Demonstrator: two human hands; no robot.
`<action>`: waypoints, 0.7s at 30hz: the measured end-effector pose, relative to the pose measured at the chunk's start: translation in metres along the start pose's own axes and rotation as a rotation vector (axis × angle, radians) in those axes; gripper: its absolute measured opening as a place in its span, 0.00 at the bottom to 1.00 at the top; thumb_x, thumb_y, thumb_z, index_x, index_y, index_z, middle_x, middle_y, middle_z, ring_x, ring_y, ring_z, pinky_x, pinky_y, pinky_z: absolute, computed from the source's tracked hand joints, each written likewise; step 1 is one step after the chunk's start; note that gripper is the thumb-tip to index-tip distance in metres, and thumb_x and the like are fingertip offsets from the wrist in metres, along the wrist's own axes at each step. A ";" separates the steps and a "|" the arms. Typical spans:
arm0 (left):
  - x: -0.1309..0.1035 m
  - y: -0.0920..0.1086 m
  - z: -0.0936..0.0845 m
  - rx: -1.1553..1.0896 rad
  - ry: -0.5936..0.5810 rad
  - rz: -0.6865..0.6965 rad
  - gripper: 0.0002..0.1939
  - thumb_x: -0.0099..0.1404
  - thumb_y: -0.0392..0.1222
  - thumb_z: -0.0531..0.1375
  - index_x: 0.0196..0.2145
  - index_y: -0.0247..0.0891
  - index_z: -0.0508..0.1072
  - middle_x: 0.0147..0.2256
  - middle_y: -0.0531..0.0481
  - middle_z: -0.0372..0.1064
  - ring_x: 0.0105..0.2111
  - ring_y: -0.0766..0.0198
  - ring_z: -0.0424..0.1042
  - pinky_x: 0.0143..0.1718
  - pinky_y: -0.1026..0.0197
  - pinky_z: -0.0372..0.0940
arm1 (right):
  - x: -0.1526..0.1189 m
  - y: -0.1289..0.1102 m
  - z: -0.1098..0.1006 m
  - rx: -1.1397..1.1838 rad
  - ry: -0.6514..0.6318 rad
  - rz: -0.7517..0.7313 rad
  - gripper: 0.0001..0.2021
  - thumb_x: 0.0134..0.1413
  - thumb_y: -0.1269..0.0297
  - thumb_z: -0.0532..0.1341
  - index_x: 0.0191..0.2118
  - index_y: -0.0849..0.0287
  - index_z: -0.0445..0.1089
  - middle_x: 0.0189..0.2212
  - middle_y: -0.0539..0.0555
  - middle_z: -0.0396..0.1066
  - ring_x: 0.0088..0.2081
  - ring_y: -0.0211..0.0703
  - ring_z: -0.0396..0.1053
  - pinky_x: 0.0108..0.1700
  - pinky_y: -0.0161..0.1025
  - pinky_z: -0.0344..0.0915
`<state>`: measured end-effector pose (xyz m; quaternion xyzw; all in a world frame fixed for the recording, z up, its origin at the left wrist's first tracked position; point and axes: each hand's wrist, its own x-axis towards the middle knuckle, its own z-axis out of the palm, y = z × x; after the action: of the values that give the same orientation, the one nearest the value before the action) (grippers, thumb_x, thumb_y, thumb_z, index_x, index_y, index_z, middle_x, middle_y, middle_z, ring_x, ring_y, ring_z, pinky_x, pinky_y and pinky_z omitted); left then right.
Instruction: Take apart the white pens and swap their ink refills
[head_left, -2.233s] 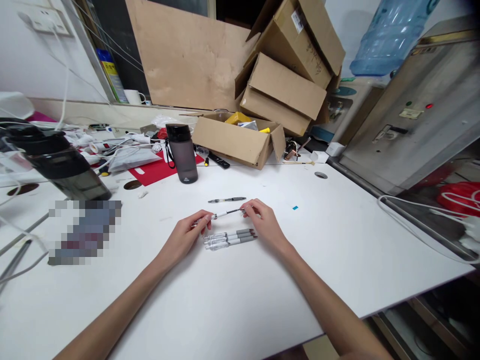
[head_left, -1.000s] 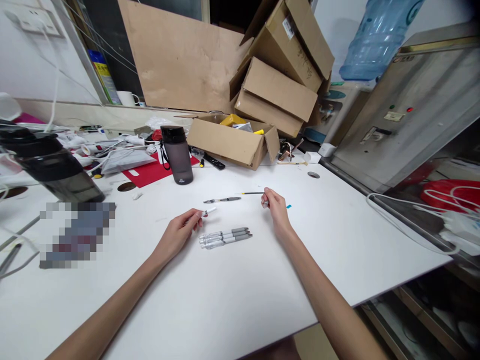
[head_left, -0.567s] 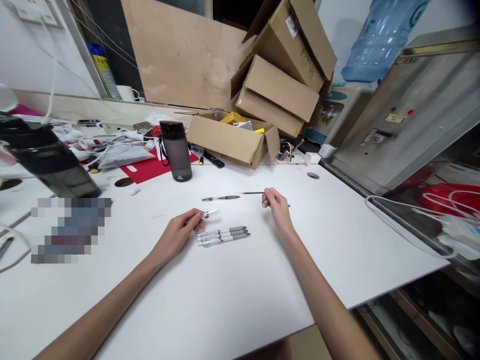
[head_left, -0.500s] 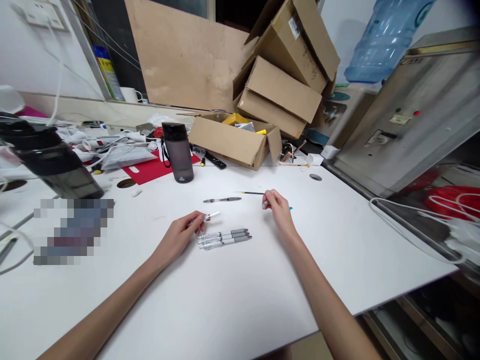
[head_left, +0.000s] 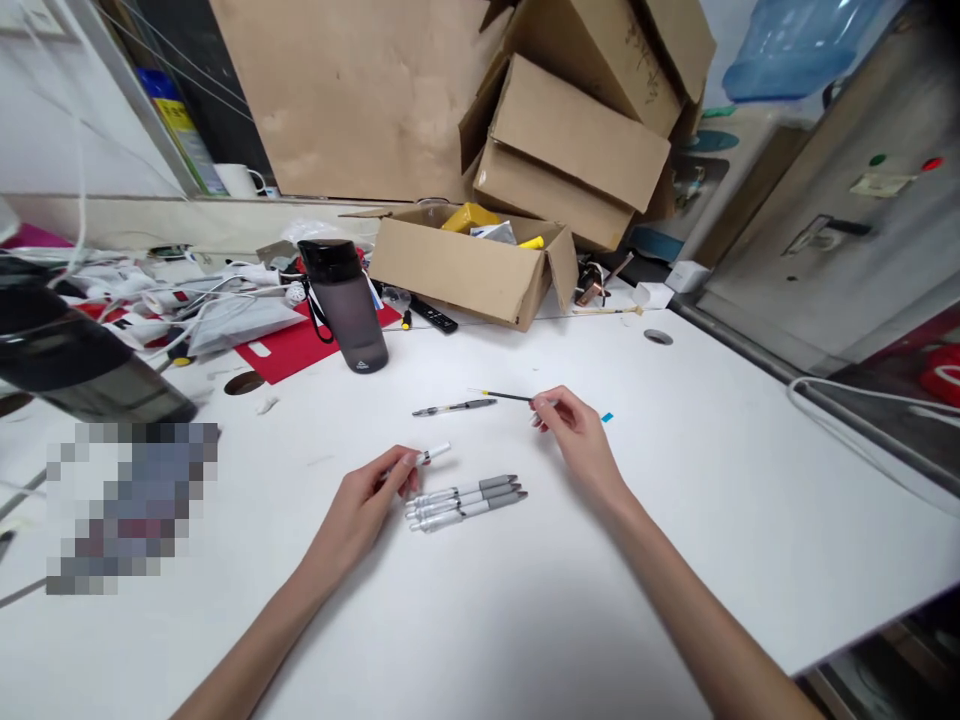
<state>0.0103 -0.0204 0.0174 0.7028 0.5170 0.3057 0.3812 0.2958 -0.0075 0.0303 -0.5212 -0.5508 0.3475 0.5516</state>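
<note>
Apart now, the person's hands have moved away from each other since about two seconds ago, when a thin dark rod spanned the gap between them. That rod, a pen refill (head_left: 510, 397), now sticks out from the right hand (head_left: 581, 438) alone and points left. Thumb and fingers of the right hand pinch its right end; a small pale piece (head_left: 535, 419) shows beneath them, too small to identify. Thumb and fingers of the left hand (head_left: 367, 497) are pinching a white pen barrel (head_left: 437, 452), whose free end points right, toward the other hand.

Both hands are low over the white worktop (head_left: 525, 620). Between them and slightly nearer the person, three clear pens (head_left: 466, 503) with grey grips lie side by side, their grips to the right, just beside the left fingers. On the far side of the barrel lies a dark-gripped pen (head_left: 454, 408); the refill's yellow-marked end is close to its right end, though whether they touch cannot be told. A blue scrap (head_left: 607, 417) lies just beside the right hand.

Farther back, a grey drinking bottle (head_left: 349, 315) stands by a red folder (head_left: 285, 345), with a black remote control (head_left: 435, 317) beside an open cardboard box (head_left: 450, 270).
</note>
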 end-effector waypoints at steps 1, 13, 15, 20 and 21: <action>0.000 0.000 0.000 -0.001 0.000 -0.002 0.24 0.75 0.59 0.48 0.30 0.42 0.71 0.28 0.53 0.64 0.30 0.59 0.62 0.35 0.61 0.56 | 0.000 0.001 0.001 0.016 0.003 -0.003 0.13 0.60 0.51 0.62 0.34 0.55 0.71 0.33 0.52 0.71 0.33 0.43 0.68 0.40 0.40 0.66; -0.002 -0.002 -0.004 0.008 0.025 -0.024 0.25 0.74 0.60 0.48 0.29 0.41 0.69 0.24 0.55 0.58 0.26 0.61 0.57 0.30 0.63 0.53 | 0.002 0.012 0.002 -0.015 0.099 0.008 0.28 0.63 0.41 0.56 0.19 0.56 0.64 0.19 0.50 0.60 0.25 0.41 0.57 0.31 0.39 0.56; -0.002 -0.004 -0.004 0.002 0.015 -0.027 0.25 0.74 0.60 0.49 0.29 0.41 0.69 0.24 0.55 0.57 0.26 0.61 0.57 0.30 0.63 0.53 | 0.002 0.013 0.002 -0.024 0.108 0.033 0.29 0.64 0.40 0.55 0.18 0.56 0.64 0.18 0.49 0.58 0.23 0.40 0.55 0.30 0.39 0.54; -0.002 -0.006 -0.004 -0.009 0.013 -0.010 0.25 0.74 0.59 0.49 0.28 0.41 0.69 0.24 0.55 0.56 0.27 0.62 0.55 0.30 0.63 0.51 | 0.000 0.010 0.004 0.001 0.066 0.036 0.31 0.64 0.40 0.55 0.16 0.57 0.63 0.17 0.48 0.56 0.23 0.39 0.54 0.30 0.39 0.52; -0.002 -0.006 -0.003 -0.010 0.011 -0.011 0.25 0.74 0.59 0.49 0.28 0.41 0.69 0.24 0.55 0.56 0.27 0.62 0.55 0.30 0.63 0.51 | -0.001 0.010 0.005 0.002 0.055 0.039 0.31 0.64 0.40 0.55 0.16 0.57 0.63 0.16 0.48 0.56 0.22 0.38 0.53 0.30 0.39 0.52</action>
<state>0.0042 -0.0203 0.0143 0.6963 0.5213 0.3101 0.3837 0.2931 -0.0053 0.0203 -0.5406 -0.5248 0.3440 0.5603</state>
